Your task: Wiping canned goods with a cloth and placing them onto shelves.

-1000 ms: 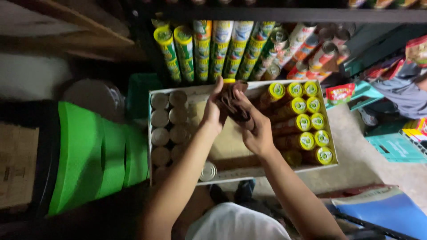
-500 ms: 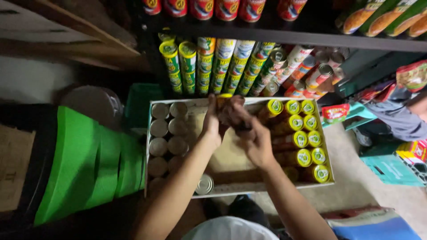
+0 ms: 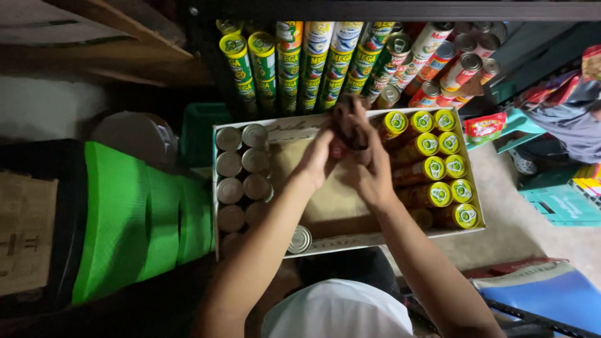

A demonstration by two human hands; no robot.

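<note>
Both of my hands meet over the middle of a shallow cardboard box [image 3: 347,241]. My left hand [image 3: 317,158] and my right hand [image 3: 370,169] together hold a dark brown cloth [image 3: 347,122] wrapped around what looks like a red can, mostly hidden. On the box's left side stand plain silver-topped cans [image 3: 242,164] in two columns. Its right side holds red cans with yellow lids [image 3: 438,168]. The box's brown middle is bare.
A shelf behind the box carries stacked green-and-yellow cans [image 3: 300,59] and red-and-white cans [image 3: 451,66]. A green plastic stool stack [image 3: 141,213] stands at left, a cardboard piece [image 3: 25,231] beyond it. Green crates [image 3: 560,203] and a blue folder [image 3: 544,294] lie at right.
My hands stayed together on the cloth and shifted slightly toward the box's back edge. The view tilted, so the shelf of cans moved in the frame.
</note>
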